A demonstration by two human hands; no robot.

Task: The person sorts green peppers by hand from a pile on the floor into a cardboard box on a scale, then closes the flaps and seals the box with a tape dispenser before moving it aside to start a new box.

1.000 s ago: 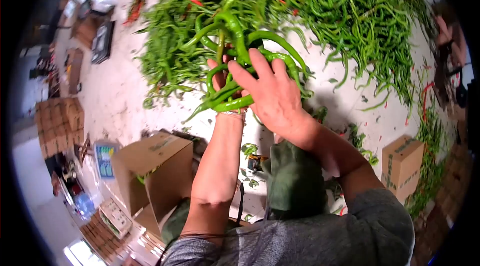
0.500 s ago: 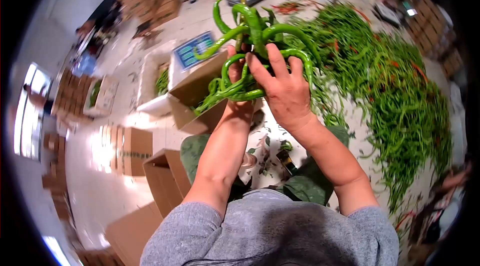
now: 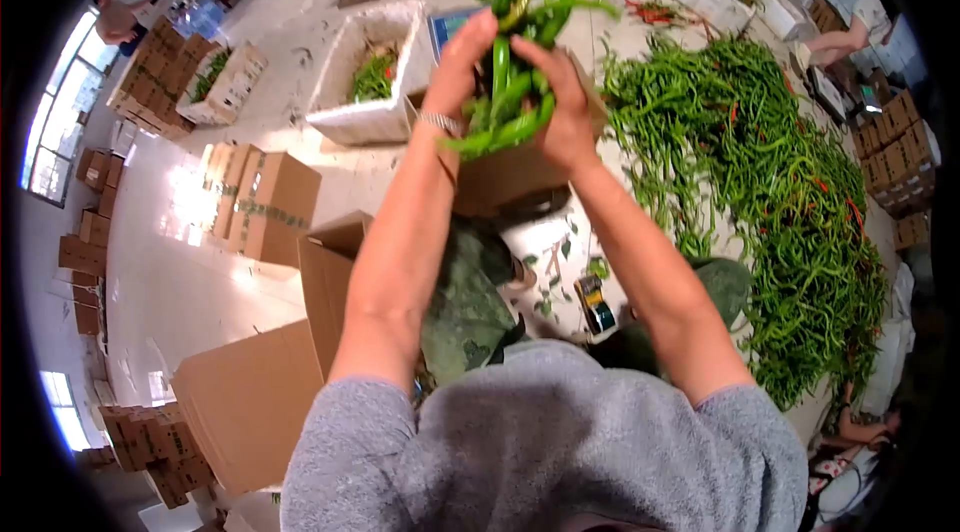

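Note:
A bunch of long, curled green chili peppers (image 3: 520,107) is held up between my two hands. My left hand (image 3: 463,67) presses on the bunch from the left, its fingers partly behind the peppers. From the other side, my right hand (image 3: 568,112) curls around the bunch, thumb and fingers against it. Just beneath them stands a cardboard box (image 3: 505,182), its inside mostly hidden by my hands and the peppers. To the right spreads a large pile of green chili peppers (image 3: 800,262) on the floor, with some red ones mixed in.
A white foam box (image 3: 330,102) with some peppers stands left of my hands, beside a blue-topped scale (image 3: 445,27). An empty cardboard box (image 3: 335,262) sits by my left arm. Sealed cartons (image 3: 262,200) stand further left. Other people (image 3: 118,17) are at the edges.
My hands have lifted slightly and the peppers are turned more upright and gathered closer. My view has shifted, showing more of the foam box. Both hands still hold the bunch.

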